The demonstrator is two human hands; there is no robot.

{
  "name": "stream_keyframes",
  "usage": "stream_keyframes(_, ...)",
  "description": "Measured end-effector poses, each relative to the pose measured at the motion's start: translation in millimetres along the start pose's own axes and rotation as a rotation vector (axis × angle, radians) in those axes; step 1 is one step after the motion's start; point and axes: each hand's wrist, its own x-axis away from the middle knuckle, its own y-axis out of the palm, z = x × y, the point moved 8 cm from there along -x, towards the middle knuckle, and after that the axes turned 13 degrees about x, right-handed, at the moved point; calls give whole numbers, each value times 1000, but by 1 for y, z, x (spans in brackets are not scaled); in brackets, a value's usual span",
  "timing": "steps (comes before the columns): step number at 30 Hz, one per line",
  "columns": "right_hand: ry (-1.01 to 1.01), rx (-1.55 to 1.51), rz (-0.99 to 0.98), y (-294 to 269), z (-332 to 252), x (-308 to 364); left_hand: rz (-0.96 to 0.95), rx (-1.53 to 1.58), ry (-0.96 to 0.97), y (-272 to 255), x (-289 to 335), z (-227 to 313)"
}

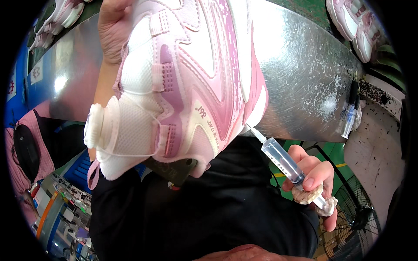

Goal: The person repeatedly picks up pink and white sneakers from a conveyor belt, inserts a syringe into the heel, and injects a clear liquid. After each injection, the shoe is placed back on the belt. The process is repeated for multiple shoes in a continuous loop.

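A pink and white sneaker (185,87) fills the middle of the view, tilted with its sole side toward the right. At its far left side my left hand (114,35) grips it, the fingertips partly hidden behind the shoe. My right hand (320,174), lower right, is closed around a clear syringe (282,160) of transparent liquid. The syringe's thin tip meets, or comes very close to, the seam between sole and upper. Pale, lumpy wrapping (307,194) covers its flange, and a similar lump sits on the plunger end. A dial (92,126) sticks out from the sneaker's tongue.
Behind the sneaker stretches a shiny metal table (291,56), scattered with white flecks. Another syringe (349,119) and a black tube-like thing lie at its right end. More pink sneakers (357,28) stand beyond. A black fan (361,217) is at lower right.
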Motion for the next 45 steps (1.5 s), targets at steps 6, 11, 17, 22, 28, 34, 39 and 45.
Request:
stream_keyframes(6,-6,-19,49,2,2,-4,4,12,-3,-5,-4,0)
stream_keyframes(11,30,-33,7,1,4,-1,13,18,-20,-6,-5,-3)
stream_keyframes(17,74,-56,12,-2,8,3,36,20,-31,-9,0,-5)
stream_keyframes(22,-31,-8,17,1,7,2,60,20,-40,-9,6,-4)
stream_keyframes(28,-85,-3,85,-2,17,17,110,3,-112,-13,10,-16)
stream_keyframes(34,-140,-58,40,-1,25,19,308,-72,-183,-32,30,0)
stream_keyframes(39,-188,-94,73,-4,36,20,446,-222,-146,-36,56,12)
stream_keyframes(45,-212,-95,74,-6,45,7,2,-1357,140,55,94,29)
